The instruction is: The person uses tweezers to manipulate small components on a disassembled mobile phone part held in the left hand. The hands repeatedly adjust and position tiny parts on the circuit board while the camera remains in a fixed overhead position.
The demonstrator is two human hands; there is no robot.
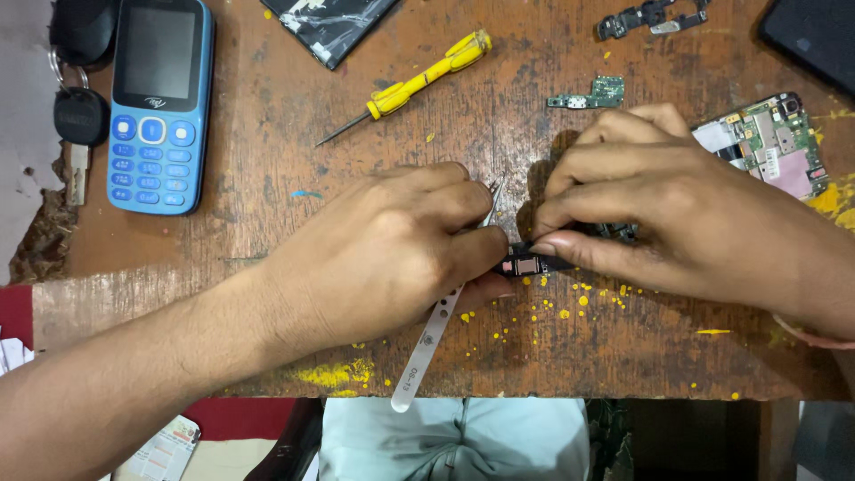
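Part: a small black phone component [525, 264] sits at the centre of the frame, on the worn wooden table [267, 178].
Left hand [392, 254]: fingers closed on the part's left end, with steel tweezers [436, 330] running under the palm.
Right hand [677, 209]: fingertips pinch the part's right end.
Handling: likely very light, stiff, fragile; best held by its edges, clear of contacts.
Nearby: yellow screwdriver [419, 82] at upper centre, blue keypad phone [160, 102] at upper left.

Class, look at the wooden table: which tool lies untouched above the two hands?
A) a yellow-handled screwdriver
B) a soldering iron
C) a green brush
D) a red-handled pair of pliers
A: the yellow-handled screwdriver lies alone on the wooden table, above the left hand and right hand, neither of which touches it.
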